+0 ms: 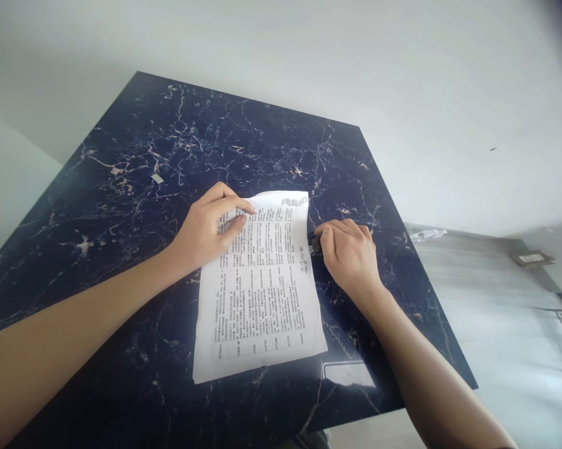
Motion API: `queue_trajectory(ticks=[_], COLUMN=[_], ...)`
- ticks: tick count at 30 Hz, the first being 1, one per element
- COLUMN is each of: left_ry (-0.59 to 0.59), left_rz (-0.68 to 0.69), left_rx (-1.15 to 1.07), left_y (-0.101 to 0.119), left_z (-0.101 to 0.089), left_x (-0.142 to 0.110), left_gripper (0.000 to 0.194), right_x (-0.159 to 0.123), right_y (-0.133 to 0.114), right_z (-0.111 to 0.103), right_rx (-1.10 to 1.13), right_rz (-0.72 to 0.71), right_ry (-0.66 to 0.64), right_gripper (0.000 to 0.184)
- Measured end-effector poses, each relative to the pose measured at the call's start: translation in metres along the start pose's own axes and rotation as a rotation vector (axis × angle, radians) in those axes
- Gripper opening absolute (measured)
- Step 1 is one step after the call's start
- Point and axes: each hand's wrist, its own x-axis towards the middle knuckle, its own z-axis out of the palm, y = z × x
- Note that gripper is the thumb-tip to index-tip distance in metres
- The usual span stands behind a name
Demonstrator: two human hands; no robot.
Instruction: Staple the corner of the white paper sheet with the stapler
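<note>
A printed white paper sheet (pixel 262 293) lies on a dark blue marbled table (pixel 122 187). My left hand (pixel 209 227) rests on the sheet's upper left part, fingers stretched along the top edge, pinning it down. My right hand (pixel 349 252) is closed around a small dark object (pixel 314 244), perhaps a stapler, at the sheet's right edge near the top. Most of that object is hidden under my fingers.
A small pale scrap (pixel 157 178) lies on the table at the back left. A bright reflection (pixel 349 373) shows near the front right edge. Off the table to the right, a low grey surface holds a small flat item (pixel 533 257).
</note>
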Motion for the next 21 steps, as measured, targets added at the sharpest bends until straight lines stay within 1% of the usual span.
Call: queue_trajectory(ticks=[9, 21], left_ry=[-0.009, 0.001], left_rz=[-0.014, 0.005], left_rx=[-0.004, 0.005], left_y=[0.0001, -0.0002], left_z=[0.0002, 0.0009], left_x=[0.0, 0.0001], left_gripper=[0.02, 0.02], right_x=[-0.0006, -0.0005], right_y=[0.0002, -0.0046], right_z=[0.0005, -0.0005], right_rx=[-0.014, -0.059], right_rz=[0.01, 0.024], right_ry=[-0.008, -0.012], right_gripper=[0.046, 0.047])
